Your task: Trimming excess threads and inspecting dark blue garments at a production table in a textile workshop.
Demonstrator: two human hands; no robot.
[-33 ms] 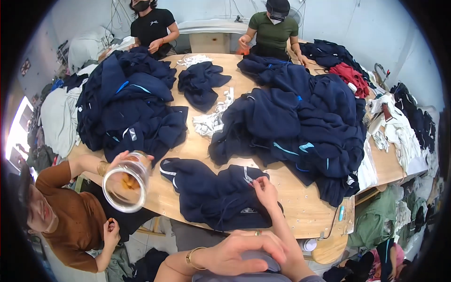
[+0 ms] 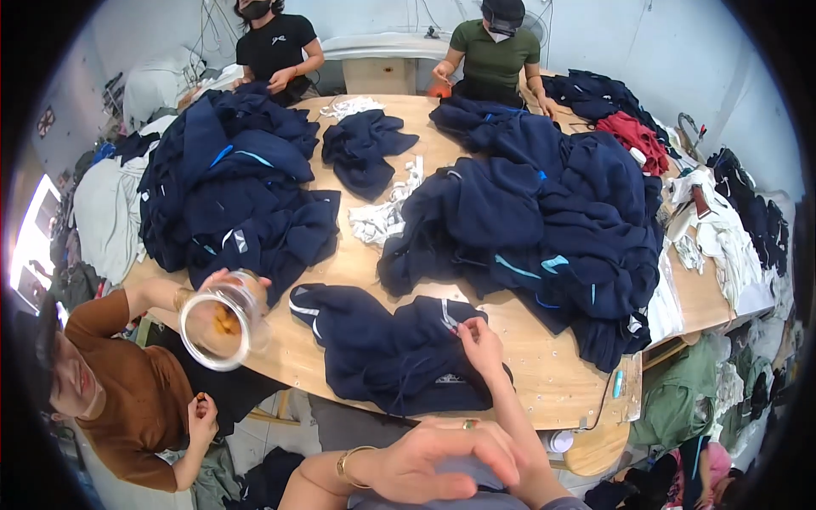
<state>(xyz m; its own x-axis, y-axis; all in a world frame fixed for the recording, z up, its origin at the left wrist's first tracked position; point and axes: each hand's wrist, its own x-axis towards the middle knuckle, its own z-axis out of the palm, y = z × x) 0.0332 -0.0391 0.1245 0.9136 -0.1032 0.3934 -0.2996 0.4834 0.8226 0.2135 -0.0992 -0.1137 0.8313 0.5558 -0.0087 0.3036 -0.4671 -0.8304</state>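
Note:
My right hand [image 2: 482,347] is closed on small silver thread snips [image 2: 449,318], whose blades point away over a navy garment [image 2: 374,344]. That garment lies at the table's near edge, with a white stripe at its left end and a drawstring across it. My left hand [image 2: 446,459], with a bracelet at the wrist, is raised close to me over my right forearm. Its fingers are curved, the thumb stands apart, and nothing shows in it. At left, a co-worker's hand holds a clear jar [image 2: 189,336] with orange-yellow pieces inside, tilted toward me.
Large heaps of navy garments [image 2: 229,170] [image 2: 544,212] cover the table's left and right. Between them lie a smaller navy piece [image 2: 365,149] and white strips [image 2: 378,223]. A light-blue pen-like item [image 2: 618,385] rests near the right edge. Two people work across the wooden table [image 2: 544,393].
The co-worker's jar has shifted slightly left and up. My hands, the snips and the garment look the same.

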